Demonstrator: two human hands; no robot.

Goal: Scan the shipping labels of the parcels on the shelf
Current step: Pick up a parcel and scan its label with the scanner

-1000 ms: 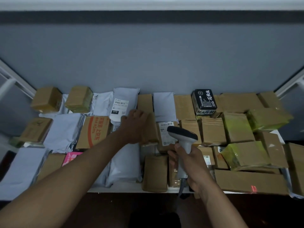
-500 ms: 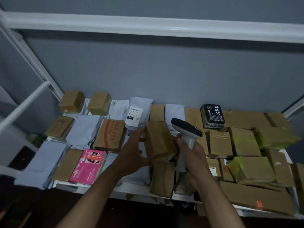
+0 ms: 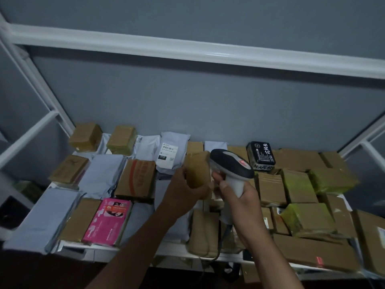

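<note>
Two hands are raised above the middle of the shelf [image 3: 129,250], and a small brown parcel [image 3: 198,171] is held up clear of the others. The left hand [image 3: 185,190] is curled round that parcel from below and behind, fingers wrapped on its near side, so that it stands nearly upright. Just beside it, the barcode scanner [image 3: 231,170] is gripped by the right hand [image 3: 242,202], thumb laid along the pale handle, fingers closed round it. The scanner's dark head is turned toward the parcel and almost touches it, and a small red light is seen glowing on top of the head. The label on the held parcel is not shown from this side; it is probably on the face turned to the scanner, though that cannot be confirmed.

The shelf below is packed edge to edge. A white mailer with a printed label [image 3: 169,153] is propped near the back edge, just left of the raised parcel. A black packet [image 3: 261,155] is leaned at the back, right of the scanner head. A pink box [image 3: 108,222] is laid flat at the front edge, left of the forearms, with a brown carton printed in red [image 3: 137,180] behind it. Yellow-green taped boxes [image 3: 308,219] are crowded toward the right end. A red spot of light is seen on the long carton [image 3: 312,252] at the front right corner.
</note>
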